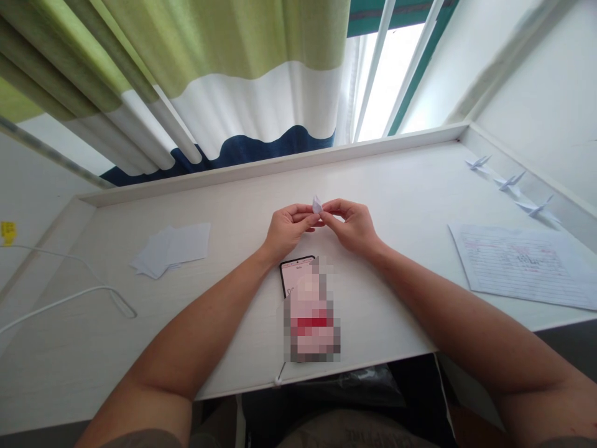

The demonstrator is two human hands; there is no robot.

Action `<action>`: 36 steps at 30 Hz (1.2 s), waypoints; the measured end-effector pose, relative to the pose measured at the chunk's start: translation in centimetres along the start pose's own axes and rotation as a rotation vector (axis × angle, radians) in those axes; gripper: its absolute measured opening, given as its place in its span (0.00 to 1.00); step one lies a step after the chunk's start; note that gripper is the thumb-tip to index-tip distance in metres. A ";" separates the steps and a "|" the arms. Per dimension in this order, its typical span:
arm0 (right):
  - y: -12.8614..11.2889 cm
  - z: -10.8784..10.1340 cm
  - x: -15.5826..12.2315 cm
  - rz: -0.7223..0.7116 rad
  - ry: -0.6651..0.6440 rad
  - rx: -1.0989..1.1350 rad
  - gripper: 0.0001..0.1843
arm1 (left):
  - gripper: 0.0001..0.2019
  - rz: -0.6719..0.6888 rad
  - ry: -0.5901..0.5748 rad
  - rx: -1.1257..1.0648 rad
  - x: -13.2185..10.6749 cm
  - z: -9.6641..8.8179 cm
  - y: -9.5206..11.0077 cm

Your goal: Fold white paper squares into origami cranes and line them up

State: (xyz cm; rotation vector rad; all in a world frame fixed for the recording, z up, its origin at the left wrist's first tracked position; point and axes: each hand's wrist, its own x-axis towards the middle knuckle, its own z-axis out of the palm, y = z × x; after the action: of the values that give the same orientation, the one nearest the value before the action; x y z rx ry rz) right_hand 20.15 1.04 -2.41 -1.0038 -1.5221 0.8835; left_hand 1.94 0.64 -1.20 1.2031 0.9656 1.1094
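Between the fingertips of both hands, above the middle of the white desk point(242, 230), is a small folded piece of white paper point(317, 204) with a pointed top. My left hand point(291, 227) pinches its lower left side with thumb and fingers. On the other side my right hand point(347, 223) pinches it the same way. The paper's lower part is partly hidden by the fingertips. Just below the hands lies a phone point(298, 277) with a lit screen, much of it blurred out.
Several loose white paper sheets point(189, 242) lie at left, near a white cable point(69, 298). Three folded paper cranes point(510, 180) stand along the right edge, above a lined sheet with writing point(517, 258). A raised rim point(280, 163) borders the desk's back, with curtains point(261, 93) behind.
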 end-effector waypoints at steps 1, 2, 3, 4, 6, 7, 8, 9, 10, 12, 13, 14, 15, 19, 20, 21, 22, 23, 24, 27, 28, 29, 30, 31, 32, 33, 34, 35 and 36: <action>-0.1 0.0 0.0 0.020 0.001 -0.003 0.17 | 0.24 0.002 0.007 0.004 0.0 0.1 0.0; -0.1 -0.1 0.0 0.036 0.001 -0.006 0.18 | 0.23 0.003 0.014 0.005 0.0 0.1 -0.1; -0.2 -0.1 0.0 0.048 0.001 -0.008 0.19 | 0.23 0.005 0.023 0.006 0.0 0.2 -0.1; -0.3 -0.2 0.0 0.057 -0.001 -0.002 0.19 | 0.23 0.007 0.032 0.010 0.0 0.2 -0.2; -0.3 -0.2 0.1 0.076 -0.006 0.048 0.21 | 0.23 0.016 0.052 0.022 0.1 0.2 -0.3; -0.3 -0.2 0.2 0.087 -0.009 0.084 0.22 | 0.23 0.022 0.064 0.027 0.1 0.2 -0.3; -0.3 -0.2 0.3 0.098 -0.014 0.118 0.23 | 0.22 0.025 0.073 0.030 0.2 0.2 -0.3; -0.3 -0.2 0.3 0.114 -0.026 0.148 0.24 | 0.22 0.027 0.082 0.031 0.2 0.2 -0.3; -0.3 -0.2 0.4 0.132 -0.044 0.171 0.25 | 0.21 0.027 0.088 0.031 0.1 0.2 -0.3; -0.3 -0.3 0.4 0.166 -0.076 0.190 0.26 | 0.21 0.019 0.087 0.035 0.1 0.1 -0.1; -0.3 -0.4 0.4 0.175 -0.084 0.190 0.25 | 0.21 0.013 0.082 0.039 0.0 0.1 0.0; -0.3 -0.4 0.4 0.178 -0.088 0.187 0.25 | 0.20 0.007 0.075 0.044 -0.1 0.1 0.1; -0.3 -0.5 0.4 0.174 -0.087 0.181 0.24 | 0.20 0.003 0.070 0.048 -0.1 0.1 0.2; -0.2 -0.7 0.5 0.139 -0.081 0.136 0.21 | 0.22 0.002 0.060 0.045 -0.2 0.1 0.2; -0.1 -0.7 0.5 0.126 -0.077 0.116 0.20 | 0.23 0.006 0.056 0.042 -0.2 0.2 0.1; -0.1 -0.7 0.5 0.115 -0.074 0.097 0.19 | 0.24 0.011 0.052 0.040 -0.1 0.2 0.0; -0.1 -0.7 0.5 0.106 -0.073 0.082 0.19 | 0.24 0.017 0.051 0.041 -0.1 0.2 -0.1; 0.0 -0.6 0.5 0.099 -0.073 0.072 0.18 | 0.25 0.022 0.054 0.044 0.0 0.2 -0.1; -0.1 -0.6 0.5 0.093 -0.074 0.064 0.17 | 0.25 0.024 0.063 0.050 0.0 0.2 -0.2; -0.2 -0.4 0.5 0.075 -0.079 0.043 0.16 | 0.26 0.018 0.100 0.074 0.0 0.3 -0.4; -0.3 -0.3 0.4 0.070 -0.077 0.038 0.17 | 0.26 0.017 0.112 0.083 0.0 0.3 -0.4; -0.3 -0.2 0.4 0.068 -0.073 0.035 0.17 | 0.25 0.017 0.122 0.091 0.0 0.4 -0.4; -0.3 -0.1 0.4 0.070 -0.069 0.034 0.18 | 0.25 0.020 0.133 0.100 0.0 0.4 -0.4; -0.3 -0.1 0.3 0.076 -0.065 0.037 0.19 | 0.25 0.022 0.142 0.108 0.0 0.4 -0.4; -0.3 0.0 0.3 0.085 -0.061 0.041 0.20 | 0.24 0.024 0.148 0.116 0.0 0.4 -0.4; -0.3 0.1 0.3 0.096 -0.060 0.048 0.21 | 0.24 0.027 0.151 0.122 0.0 0.5 -0.4; -0.3 0.1 0.2 0.108 -0.062 0.056 0.22 | 0.24 0.030 0.152 0.127 0.0 0.5 -0.4; -0.2 0.1 0.2 0.121 -0.065 0.066 0.24 | 0.24 0.032 0.151 0.130 -0.1 0.5 -0.4; -0.2 0.1 0.2 0.133 -0.069 0.078 0.25 | 0.23 0.033 0.150 0.132 -0.1 0.5 -0.4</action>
State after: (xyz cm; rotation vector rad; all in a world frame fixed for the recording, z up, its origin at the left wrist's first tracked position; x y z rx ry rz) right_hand 19.96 1.13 -2.17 -1.0354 -1.4796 1.0728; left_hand 2.41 0.48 -1.53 1.2589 1.1518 1.1898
